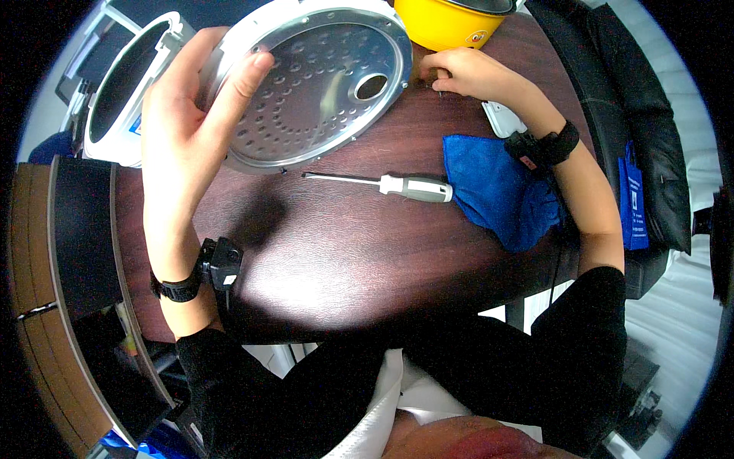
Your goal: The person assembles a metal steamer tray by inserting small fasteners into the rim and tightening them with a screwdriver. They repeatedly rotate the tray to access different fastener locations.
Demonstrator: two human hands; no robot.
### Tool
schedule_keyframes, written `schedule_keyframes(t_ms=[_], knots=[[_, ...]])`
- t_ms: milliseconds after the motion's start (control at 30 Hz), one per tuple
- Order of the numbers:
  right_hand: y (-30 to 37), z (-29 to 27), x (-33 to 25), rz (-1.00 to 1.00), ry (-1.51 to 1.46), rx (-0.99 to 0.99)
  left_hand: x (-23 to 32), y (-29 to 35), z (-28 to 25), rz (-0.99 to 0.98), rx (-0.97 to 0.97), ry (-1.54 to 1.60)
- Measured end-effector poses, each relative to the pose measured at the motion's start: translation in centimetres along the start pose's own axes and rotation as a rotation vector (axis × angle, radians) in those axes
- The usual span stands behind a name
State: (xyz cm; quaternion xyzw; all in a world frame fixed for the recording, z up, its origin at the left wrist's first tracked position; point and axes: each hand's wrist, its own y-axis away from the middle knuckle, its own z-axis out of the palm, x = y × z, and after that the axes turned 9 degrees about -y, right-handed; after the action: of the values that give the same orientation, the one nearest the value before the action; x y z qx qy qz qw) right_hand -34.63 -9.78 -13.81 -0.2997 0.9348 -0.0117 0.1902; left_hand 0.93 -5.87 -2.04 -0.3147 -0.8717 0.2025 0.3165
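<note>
My left hand (187, 115) grips the rim of a round white appliance lid (260, 24), its thumb over the edge and its fingers behind. The lid stands tilted, showing a silver dimpled metal plate (306, 92) with an oval-looking hole at its right side. My right hand (462, 74) is low over the table just right of the lid, below a yellow bowl (447, 24). Its fingers are pinched together, and what they hold is too small to make out. A screwdriver (417, 188) with a grey and white handle lies between my arms, its tip pointing left.
A blue cloth (501, 191) lies under my right forearm, touching the screwdriver handle. A small white object (502, 120) sits beside my right wrist. At the left stands a white open-framed appliance part (115, 149). A black seat (650, 138) with a blue bag (631, 203) is at right.
</note>
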Motion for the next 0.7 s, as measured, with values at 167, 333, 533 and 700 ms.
schedule_keyframes(t_ms=[167,333,533,700], knots=[[-1.1,-1.7,-3.3,0.226,-0.072,-0.18,0.0,0.3,0.0,-0.01,0.011,0.005],[-0.5,-0.8,-2.5,0.186,-0.013,-0.206,0.1,0.0,0.2,0.009,0.004,0.01],[-0.7,-0.9,-3.1,0.179,0.021,-0.191,0.7,0.2,-0.2,0.029,0.016,-0.035],[-0.6,-3.4,-5.7,0.164,-0.101,0.037,0.2,0.3,-0.5,0.044,0.042,-0.12]])
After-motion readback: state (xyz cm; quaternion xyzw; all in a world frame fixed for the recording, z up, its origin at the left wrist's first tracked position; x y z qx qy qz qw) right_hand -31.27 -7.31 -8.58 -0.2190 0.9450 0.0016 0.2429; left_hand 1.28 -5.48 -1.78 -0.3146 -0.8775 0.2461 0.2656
